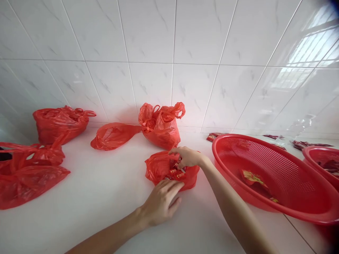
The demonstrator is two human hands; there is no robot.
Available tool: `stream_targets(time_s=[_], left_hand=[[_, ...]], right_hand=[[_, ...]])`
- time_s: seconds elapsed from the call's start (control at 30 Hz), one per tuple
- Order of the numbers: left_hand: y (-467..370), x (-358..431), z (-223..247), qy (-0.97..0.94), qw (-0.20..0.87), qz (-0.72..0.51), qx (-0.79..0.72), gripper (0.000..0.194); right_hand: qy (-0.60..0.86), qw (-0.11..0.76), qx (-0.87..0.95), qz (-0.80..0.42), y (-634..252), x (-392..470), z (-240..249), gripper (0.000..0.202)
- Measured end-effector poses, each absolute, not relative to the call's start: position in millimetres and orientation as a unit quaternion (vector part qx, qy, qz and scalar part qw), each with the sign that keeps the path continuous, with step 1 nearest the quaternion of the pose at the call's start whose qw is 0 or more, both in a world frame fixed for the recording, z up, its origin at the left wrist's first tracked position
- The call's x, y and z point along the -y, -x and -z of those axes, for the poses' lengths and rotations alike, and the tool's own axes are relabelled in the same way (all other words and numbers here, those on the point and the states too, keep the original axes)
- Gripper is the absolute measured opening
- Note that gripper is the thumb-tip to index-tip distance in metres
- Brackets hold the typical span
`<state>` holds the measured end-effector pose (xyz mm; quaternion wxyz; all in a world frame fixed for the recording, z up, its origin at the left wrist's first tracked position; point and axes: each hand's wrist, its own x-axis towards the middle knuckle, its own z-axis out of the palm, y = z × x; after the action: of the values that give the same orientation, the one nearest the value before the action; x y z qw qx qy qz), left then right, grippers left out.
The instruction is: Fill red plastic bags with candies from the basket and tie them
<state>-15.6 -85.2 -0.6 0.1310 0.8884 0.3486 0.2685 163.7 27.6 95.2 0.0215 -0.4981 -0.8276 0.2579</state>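
Note:
An opened red plastic bag [156,167] lies on the white counter in front of me. Inside it are several small dark-red snack packets [177,173] with yellow lettering. My right hand [188,157] reaches over the bag's far right side, thumb and fingers apart, close above the packets. Some of its fingertips are hard to make out against the bag. My left hand [164,201] rests at the bag's near edge with its fingers stretched out and the thumb apart. Nothing shows in its grasp.
Against the tiled wall stand two filled red bags, one central [161,128] and one at left [60,125]. A flattened red bag [113,135] lies between them. More red bags [31,180] sit far left. To the right is a large red basket [265,169] containing a few packets.

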Motion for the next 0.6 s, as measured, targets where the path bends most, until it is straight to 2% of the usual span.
stream_targets(time_s=[0.13,0.2,0.5,0.6], left_hand=[[23,66,-11,-0.85,0.152,-0.328,-0.383,0.028],[26,54,-19,-0.835,0.165,-0.333,-0.405,0.025],[18,18,-33,-0.833,0.163,-0.243,-0.47,0.023],[11,11,-29,-0.824,0.192,-0.2,-0.495,0.019]], right_hand=[[0.457,0.097,0.843,-0.266,-165,-32,-80,0.06],[0.448,0.106,0.842,-0.281,-165,-34,-74,0.056],[0.511,0.018,0.83,-0.223,-168,-30,-81,0.044],[0.521,-0.02,0.828,-0.206,-162,-28,-74,0.029]])
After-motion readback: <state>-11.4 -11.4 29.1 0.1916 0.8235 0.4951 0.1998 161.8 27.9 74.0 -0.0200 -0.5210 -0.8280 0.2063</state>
